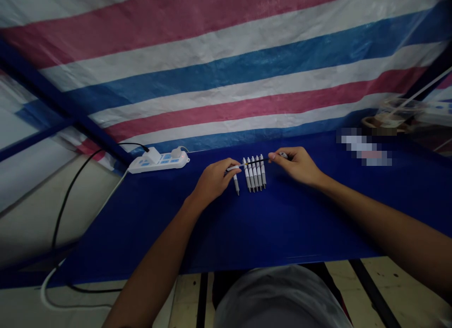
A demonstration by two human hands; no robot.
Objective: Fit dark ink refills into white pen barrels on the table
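A thin pen refill (259, 161), dark toward the right and pale toward the left, stretches between my two hands above a row of pens. My left hand (213, 181) pinches its pale end between thumb and fingers. My right hand (297, 166) is closed on the dark end, and a grey-and-white pen part (283, 155) shows at its fingers. Several white pens with grey grips (254, 178) lie side by side below the refill. One separate pen (236, 183) lies just under my left fingertips, its upper end partly hidden.
A white power strip (158, 162) with plugs sits at the back left of the blue table (282, 224). A black cable (65, 196) hangs at the left. A brown bowl-like container (370, 125) stands back right, near a blurred-out patch. Striped sheeting (226, 78) hangs behind.
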